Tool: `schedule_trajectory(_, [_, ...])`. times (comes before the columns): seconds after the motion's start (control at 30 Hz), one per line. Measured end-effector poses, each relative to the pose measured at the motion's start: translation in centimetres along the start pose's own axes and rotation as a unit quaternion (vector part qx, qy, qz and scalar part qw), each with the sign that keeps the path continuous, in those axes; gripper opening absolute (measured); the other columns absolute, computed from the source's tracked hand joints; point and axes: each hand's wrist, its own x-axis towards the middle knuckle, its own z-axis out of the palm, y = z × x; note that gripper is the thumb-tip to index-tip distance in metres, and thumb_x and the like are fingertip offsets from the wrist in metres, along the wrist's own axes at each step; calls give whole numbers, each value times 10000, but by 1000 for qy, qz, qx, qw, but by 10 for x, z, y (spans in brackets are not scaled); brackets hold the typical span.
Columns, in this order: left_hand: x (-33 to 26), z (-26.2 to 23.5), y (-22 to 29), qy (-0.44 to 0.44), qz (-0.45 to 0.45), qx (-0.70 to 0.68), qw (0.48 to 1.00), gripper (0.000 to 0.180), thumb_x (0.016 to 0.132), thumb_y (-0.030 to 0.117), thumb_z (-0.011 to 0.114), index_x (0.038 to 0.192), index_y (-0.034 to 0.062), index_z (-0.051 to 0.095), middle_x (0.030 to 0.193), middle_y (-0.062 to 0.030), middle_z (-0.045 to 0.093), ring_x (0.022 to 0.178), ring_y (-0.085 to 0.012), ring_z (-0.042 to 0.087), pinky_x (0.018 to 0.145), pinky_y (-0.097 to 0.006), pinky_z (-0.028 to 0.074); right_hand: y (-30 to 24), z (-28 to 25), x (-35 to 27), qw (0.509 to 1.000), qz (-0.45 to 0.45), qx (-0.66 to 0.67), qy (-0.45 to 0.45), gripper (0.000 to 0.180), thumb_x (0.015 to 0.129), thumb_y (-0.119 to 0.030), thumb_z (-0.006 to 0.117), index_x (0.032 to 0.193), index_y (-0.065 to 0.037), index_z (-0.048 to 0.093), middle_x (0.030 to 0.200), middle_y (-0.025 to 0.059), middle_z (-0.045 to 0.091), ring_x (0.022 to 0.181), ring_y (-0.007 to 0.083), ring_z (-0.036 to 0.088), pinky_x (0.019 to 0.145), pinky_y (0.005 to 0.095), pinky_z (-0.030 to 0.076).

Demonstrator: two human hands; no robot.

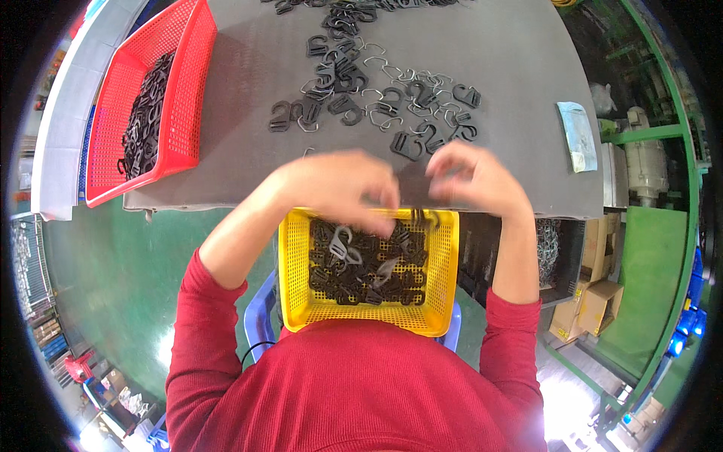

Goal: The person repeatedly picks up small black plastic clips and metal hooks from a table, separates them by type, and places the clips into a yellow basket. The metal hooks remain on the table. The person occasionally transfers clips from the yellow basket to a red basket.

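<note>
**Clip work at the surface edge – partway, lots of loose parts left**

Both hands sit close together at the near edge of the grey surface (512, 68), right over the far rim of the yellow basket (294, 264) on the person's lap. Left hand (343, 184) is blurred, fingers curled downward toward the basket; can't tell for sure if it pinches anything. A black clip w/ wire loop (343, 242) shows just under its fingertips, seemingly above the pile, touching or free – can't tell. Right hand (474, 179) has fingers bent inward, tips near each other as if pinching sth small; the piece itself is hidden.

Progress, as a judgement: the yellow basket holds a shallow layer of black clips (361, 275), several w/ wire loops, so some appear done. The red basket (184, 98) at the surface's left is well stocked w/ black pieces. Still spread on the surface beyond the hands: loose black hooks (346, 105) and bare wire loops (376, 113), mixed, unsorted. So approx. mid-job, plenty left.

A small bluish packet (576, 135) lies at the right edge, well apart from the hands.
</note>
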Motion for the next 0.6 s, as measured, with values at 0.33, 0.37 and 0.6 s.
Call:
schedule_trajectory(0.33, [135, -11, -75, 224, -104, 425, 871, 273, 828, 231, 580, 1023, 45, 617, 977, -90, 612, 974, -259, 588, 777, -380, 527, 54, -11, 20, 845, -33, -478, 239, 353, 773, -234, 644, 1098, -103, 598, 1024, 97, 562, 981, 287, 551, 752, 412, 531])
schedule_trajectory(0.37, [135, -15, -76, 198, -119, 439, 868, 263, 829, 220, 574, 1021, 44, 616, 961, -86, 615, 959, -260, 596, 776, -377, 531, 58, -15, 22, 844, -48, -469, 254, 344, 771, -232, 645, 1087, -103, 605, 1023, 98, 565, 980, 284, 552, 752, 410, 530])
schedule_trajectory(0.6, [99, -62, -74, 363, -173, -417, 815, 310, 948, 213, 483, 1168, 16, 578, 959, -41, 627, 802, -113, 613, 688, -242, 530, 84, -72, 16, 837, 0, 397, 376, 290, 854, -311, 599, 919, -32, 648, 860, 81, 631, 748, 159, 606, 536, 253, 460])
